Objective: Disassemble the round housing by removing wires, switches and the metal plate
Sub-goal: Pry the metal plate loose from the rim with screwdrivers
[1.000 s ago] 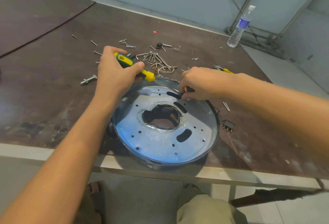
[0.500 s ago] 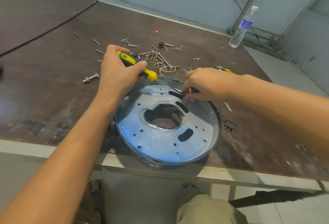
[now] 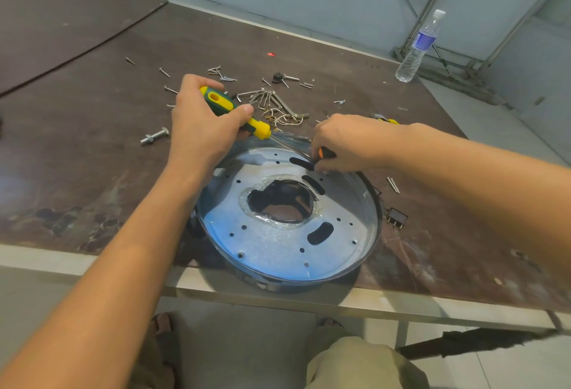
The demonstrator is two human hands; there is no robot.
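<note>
**A:** Where did the round, dark-rimmed metal housing (image 3: 278, 284) sit?

**B:** Lower centre of the frame, on the brown tabletop (image 3: 92, 147) at its near edge. The silvery perforated metal plate (image 3: 272, 249) lay inside it.

**A:** And the hands?

**B:** The left hand (image 3: 200, 124), upper centre, had its fingers (image 3: 242, 111) wrapped round the green-and-yellow screwdriver (image 3: 228, 106). Its shaft slanted down towards the plate's far slot. The right hand (image 3: 349, 141), just right of it, pinched a small orange-and-black tool (image 3: 324, 153) there, and the tool's tip was hidden.

**A:** Anything else?

**B:** Loose screws (image 3: 225, 78) and silver hex keys (image 3: 268, 98) lay behind the hands. A steel bolt (image 3: 154, 136) lay at the left and a black switch (image 3: 397, 217) just right of the housing. A clear plastic water bottle (image 3: 418, 47) stood at the upper right.
</note>
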